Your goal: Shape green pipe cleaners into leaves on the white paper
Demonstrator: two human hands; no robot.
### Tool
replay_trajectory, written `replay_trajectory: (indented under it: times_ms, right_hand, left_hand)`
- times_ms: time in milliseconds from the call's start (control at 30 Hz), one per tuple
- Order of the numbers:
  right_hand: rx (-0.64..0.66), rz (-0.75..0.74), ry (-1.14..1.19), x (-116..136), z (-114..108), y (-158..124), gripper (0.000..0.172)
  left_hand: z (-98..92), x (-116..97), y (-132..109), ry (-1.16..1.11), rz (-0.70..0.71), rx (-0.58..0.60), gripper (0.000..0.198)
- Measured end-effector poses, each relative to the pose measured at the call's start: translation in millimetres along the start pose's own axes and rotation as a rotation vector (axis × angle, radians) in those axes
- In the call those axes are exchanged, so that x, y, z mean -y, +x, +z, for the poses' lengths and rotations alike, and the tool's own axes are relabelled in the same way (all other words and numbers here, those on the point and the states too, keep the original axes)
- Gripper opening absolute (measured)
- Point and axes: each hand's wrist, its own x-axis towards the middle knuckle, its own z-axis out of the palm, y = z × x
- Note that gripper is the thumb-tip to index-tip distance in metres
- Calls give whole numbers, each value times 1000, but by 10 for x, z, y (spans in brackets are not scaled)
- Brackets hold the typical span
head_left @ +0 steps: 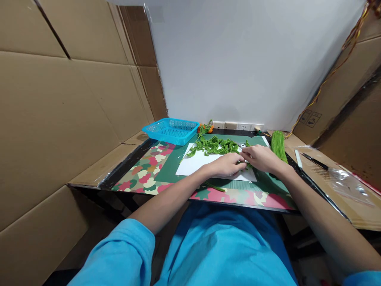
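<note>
Left grip (228, 164) and right grip (259, 156) close together, fingers bunched; can't tell if holding. Curled green pipe-cleaner leaves (218, 146) just beyond, white paper (195, 164) beneath.

Before you, the green strips (218, 146) look fuzzy and matt, the paper (193, 167) smooth and matt. The basket (175, 140) is glossy plastic, your shirt (226, 246) matt cloth, the panels (74, 119) matt cardboard, the bag (348, 184) shiny clear plastic.

Black-edged table (127, 161), camouflage cover (139, 171), green mat (170, 166), blue basket (178, 140) far left, green strip (214, 186) near front
</note>
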Motion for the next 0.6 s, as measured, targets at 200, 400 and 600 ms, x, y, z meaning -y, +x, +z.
replay_trajectory:
  times_ms: [200, 400, 600]
  right_hand:
    - [47, -27, -3, 20, -25, -5, 36]
    - [83, -53, 3, 13, -16, -2, 29]
    - [93, -59, 10, -1, 11, 2, 26]
  left_hand:
    - [-11, -22, -15, -3, 13, 29, 39]
    - [-17, -20, -2, 16, 42, 35, 40]
    - [-20, -45, -15, -6, 13, 54, 36]
